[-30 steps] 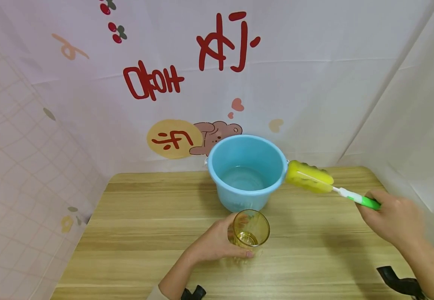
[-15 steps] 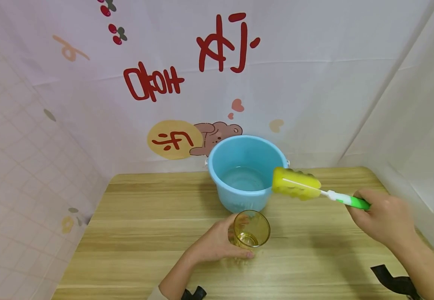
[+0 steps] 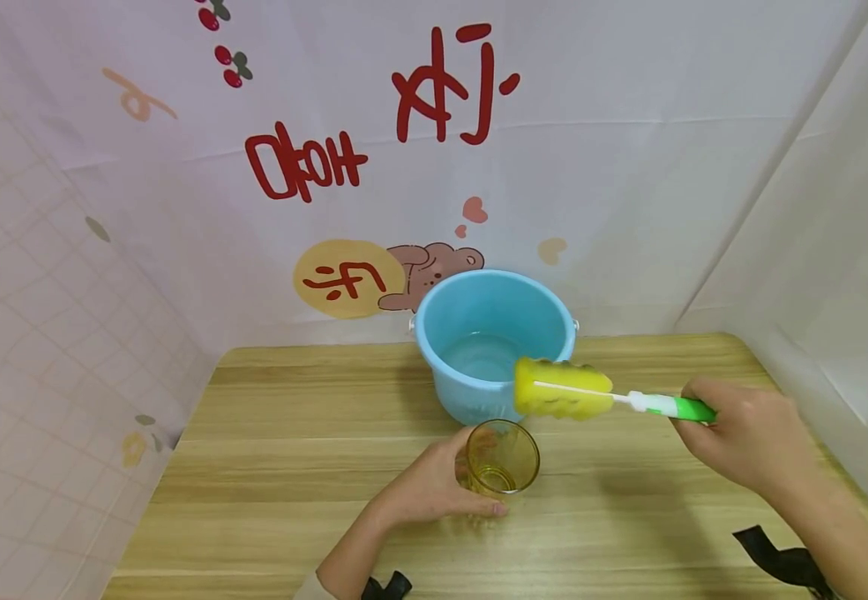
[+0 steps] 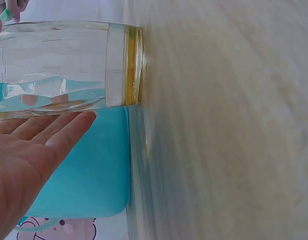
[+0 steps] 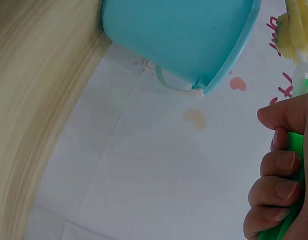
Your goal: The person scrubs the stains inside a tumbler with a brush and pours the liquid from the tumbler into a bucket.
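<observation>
My left hand (image 3: pixel 430 483) holds an amber-tinted drinking glass (image 3: pixel 515 457) that stands upright on the table, thumb on the near side and fingers round the far side. In the left wrist view the clear wall of the glass (image 4: pixel 58 55) shows faceting low down, with the fingers (image 4: pixel 63 130) along it. My right hand (image 3: pixel 752 429) grips the green handle of a cup brush, whose yellow sponge head (image 3: pixel 563 390) hangs in the air above and right of the glass. Seen from the right wrist, curled fingers (image 5: pixel 274 185) wrap the handle.
A light blue bucket (image 3: pixel 471 402) with some water in it stands just behind the glass, near the table's back edge. The wooden table (image 3: pixel 291 450) meets a white printed cloth (image 3: pixel 629 167) at the back. Black straps (image 3: pixel 779 558) show near the wrists.
My right hand has carried the brush leftward and slightly down, its sponge head moving from the bucket's right side to before its front right rim. The left hand and glass stay put.
</observation>
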A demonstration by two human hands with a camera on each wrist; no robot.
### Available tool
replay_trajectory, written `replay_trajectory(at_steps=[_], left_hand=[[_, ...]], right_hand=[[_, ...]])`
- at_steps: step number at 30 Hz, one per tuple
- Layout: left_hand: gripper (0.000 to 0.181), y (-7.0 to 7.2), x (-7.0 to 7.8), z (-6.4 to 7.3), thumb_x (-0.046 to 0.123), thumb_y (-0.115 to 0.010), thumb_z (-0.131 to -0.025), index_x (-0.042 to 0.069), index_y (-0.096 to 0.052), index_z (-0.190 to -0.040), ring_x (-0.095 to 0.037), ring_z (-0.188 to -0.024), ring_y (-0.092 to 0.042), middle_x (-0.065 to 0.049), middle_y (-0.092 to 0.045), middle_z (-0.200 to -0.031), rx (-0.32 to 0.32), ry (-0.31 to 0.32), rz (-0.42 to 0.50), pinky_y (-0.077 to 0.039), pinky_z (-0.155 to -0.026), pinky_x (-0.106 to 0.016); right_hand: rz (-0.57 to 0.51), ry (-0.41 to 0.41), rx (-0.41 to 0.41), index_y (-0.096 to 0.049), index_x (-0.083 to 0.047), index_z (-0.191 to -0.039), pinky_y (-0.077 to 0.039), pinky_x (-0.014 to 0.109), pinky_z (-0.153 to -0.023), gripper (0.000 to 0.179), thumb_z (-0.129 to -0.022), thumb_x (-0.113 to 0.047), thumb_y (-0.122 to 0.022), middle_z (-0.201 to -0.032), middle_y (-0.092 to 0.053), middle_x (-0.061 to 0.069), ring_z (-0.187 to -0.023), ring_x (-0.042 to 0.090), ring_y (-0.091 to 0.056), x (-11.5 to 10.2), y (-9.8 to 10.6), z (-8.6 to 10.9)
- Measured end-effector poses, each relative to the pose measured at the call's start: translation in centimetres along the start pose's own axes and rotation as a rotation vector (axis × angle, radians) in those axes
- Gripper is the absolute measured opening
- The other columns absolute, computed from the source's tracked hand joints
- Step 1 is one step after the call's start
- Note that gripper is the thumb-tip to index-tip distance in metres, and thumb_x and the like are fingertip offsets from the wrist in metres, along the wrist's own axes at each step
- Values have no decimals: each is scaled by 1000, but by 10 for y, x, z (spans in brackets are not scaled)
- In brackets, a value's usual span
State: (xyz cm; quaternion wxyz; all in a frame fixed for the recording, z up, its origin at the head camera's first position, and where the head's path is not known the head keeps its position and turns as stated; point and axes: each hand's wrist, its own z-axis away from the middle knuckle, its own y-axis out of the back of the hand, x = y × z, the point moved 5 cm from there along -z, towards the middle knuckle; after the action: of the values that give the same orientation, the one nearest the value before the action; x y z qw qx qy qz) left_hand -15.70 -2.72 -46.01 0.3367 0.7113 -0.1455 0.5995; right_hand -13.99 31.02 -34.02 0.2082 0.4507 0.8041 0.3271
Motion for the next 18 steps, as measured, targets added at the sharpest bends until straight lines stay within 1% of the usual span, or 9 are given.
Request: replay_trajectory(at_steps=[4,7,10,12,14,18], left_hand=[[90,0,-1,0,32,-94,-81,26,-46,-156,-17,-132,-57,7,-59,-144,3,9,-7,-45,-111,-35],[91,1,-1,1,34,-94,-81,26,-44,-157,-17,-133,-55,8,-58,-145,6,22,-20,-44,-112,-36],[92,1,-1,1,35,-94,-81,30,-43,-157,-17,-135,-54,9,-56,-147,6,28,-33,-43,-114,-38],[92,2,-1,1,34,-94,-81,33,-43,-156,-18,-135,-54,10,-56,-146,5,25,-35,-43,-114,-38],[92,2,-1,1,34,-94,-80,35,-42,-156,-18,-135,-54,13,-56,-146,3,21,-39,-42,-114,-38],[92,0,-1,0,33,-95,-80,38,-43,-155,-14,-135,-53,16,-56,-145,0,14,-27,-41,-115,-38]], right_hand=[[7,45,1,-56,-24,-68,-20,21,-39,30,-91,-39,-44,-58,-31,-22,-52,-5,-21,-5,0,-4],[26,75,3,-53,-25,-68,-18,20,-40,38,-98,-45,-41,-60,-28,-23,-52,-5,-18,-9,-1,-6],[38,105,-9,-49,-26,-69,-17,19,-41,47,-104,-55,-37,-62,-25,-23,-53,-5,-16,-13,-1,-9],[44,124,-24,-48,-27,-70,-16,18,-41,49,-106,-57,-35,-62,-25,-23,-53,-5,-15,-16,-1,-11],[45,140,-41,-48,-27,-70,-16,18,-41,46,-105,-54,-34,-62,-25,-23,-53,-5,-15,-18,0,-13],[45,171,-75,-47,-27,-71,-16,18,-41,35,-99,-44,-36,-62,-26,-24,-53,-5,-16,-22,0,-16]])
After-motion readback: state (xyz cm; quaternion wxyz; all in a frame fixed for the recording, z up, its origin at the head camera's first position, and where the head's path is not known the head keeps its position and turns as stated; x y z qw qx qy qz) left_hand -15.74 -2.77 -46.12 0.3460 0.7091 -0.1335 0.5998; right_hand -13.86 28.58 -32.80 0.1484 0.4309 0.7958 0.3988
